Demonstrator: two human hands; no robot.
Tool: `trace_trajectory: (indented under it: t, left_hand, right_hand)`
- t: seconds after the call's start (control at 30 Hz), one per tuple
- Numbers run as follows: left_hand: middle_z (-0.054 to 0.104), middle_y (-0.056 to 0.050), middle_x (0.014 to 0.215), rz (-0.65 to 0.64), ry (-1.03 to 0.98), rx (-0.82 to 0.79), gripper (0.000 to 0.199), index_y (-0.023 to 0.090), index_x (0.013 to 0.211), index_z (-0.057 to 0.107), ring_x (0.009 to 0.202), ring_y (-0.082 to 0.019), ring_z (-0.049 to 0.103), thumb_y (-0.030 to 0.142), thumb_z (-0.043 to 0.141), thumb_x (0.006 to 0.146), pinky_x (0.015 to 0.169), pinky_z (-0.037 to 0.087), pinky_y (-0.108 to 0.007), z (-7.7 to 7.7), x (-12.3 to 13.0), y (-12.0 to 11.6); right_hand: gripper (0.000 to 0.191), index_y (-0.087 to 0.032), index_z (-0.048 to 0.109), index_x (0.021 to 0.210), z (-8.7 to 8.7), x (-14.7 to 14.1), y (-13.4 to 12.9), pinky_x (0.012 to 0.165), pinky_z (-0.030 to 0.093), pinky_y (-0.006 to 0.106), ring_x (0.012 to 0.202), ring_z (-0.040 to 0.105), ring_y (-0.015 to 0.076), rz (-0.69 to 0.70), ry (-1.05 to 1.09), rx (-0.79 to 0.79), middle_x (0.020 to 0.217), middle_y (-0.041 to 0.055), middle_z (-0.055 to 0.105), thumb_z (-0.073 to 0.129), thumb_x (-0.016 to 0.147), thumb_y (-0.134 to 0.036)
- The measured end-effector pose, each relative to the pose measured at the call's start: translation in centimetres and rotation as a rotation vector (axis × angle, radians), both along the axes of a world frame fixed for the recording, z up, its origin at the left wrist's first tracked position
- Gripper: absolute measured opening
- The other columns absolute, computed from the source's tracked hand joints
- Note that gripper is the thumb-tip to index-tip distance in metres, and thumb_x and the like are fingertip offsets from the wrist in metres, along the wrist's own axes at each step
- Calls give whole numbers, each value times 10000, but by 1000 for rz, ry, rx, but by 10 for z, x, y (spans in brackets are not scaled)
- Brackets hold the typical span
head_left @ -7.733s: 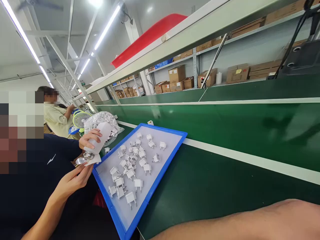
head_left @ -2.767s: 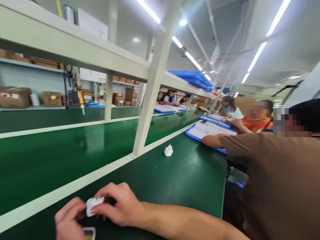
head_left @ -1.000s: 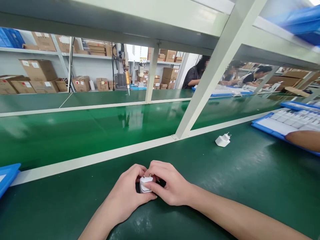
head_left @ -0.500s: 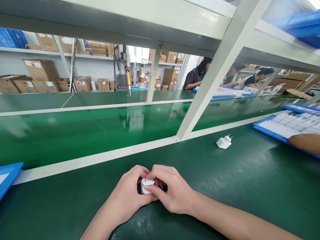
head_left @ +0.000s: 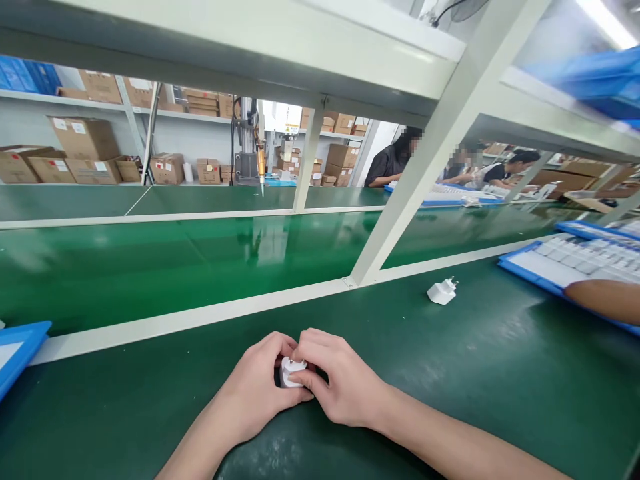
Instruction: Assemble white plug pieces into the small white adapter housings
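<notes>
White adapter plug [head_left: 293, 372] was gripped, pins upward, between the left hand [head_left: 255, 373] and right hand [head_left: 340, 380], both clenched around it over the near part of the green worktop [head_left: 150, 413]. A second adapter [head_left: 442, 292] lay untouched, well apart toward the worktop's far edge.

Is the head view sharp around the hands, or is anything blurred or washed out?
In the head view, the left hand, right hand and white plug adapter look sharp; the blue trays at top right are blurred; the ceiling light is blown out; the green bench shows glare, and the wide lens tilts the white upright.
</notes>
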State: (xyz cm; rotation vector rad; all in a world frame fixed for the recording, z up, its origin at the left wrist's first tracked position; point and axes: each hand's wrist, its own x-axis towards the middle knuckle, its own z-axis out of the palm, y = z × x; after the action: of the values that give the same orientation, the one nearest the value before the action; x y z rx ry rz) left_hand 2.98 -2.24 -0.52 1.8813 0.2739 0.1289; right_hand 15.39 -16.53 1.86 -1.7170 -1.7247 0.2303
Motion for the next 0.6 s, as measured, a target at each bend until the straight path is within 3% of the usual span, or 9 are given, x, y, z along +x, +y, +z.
trace_trajectory:
  t: [0.23,0.33,0.43,0.6]
  left_hand:
    - [638,-26,1082,-12,-64,-37,295,204,1047,613,959,-204,614,325,701,793,834,497,-283,-6,2,-1]
    - [536,-62,1345,-6,-113,-53,535,232,1268,532,1231,-253,542,327,699,768,1035,475,-341,-14,1,0]
    - [356,-85,1528,10,-84,-115,751,253,1432,393,1421,-294,371,395,711,766,1167,392,-423,-20,0,3]
    - [435,-115,1465,-76,-90,-196,564,209,1327,487,1373,-293,440,530,616,883,1148,423,-440,-19,-3,9]
  right_hand:
    - [124,-177,455,836,-10,-2,3,639,318,256,722,457,144,-133,-68,-10,813,-3,507,519,942,-165]
    - [88,-177,501,881,-11,4,-7,664,363,244,759,519,145,-260,-111,-19,859,5,562,547,954,-159]
    - [51,-174,554,944,2,27,-39,707,407,245,802,563,154,-466,-159,-43,900,16,605,567,989,-192]
    - [156,-131,592,985,41,90,-121,752,458,290,785,572,168,-860,-261,-125,860,27,596,557,1034,-275]
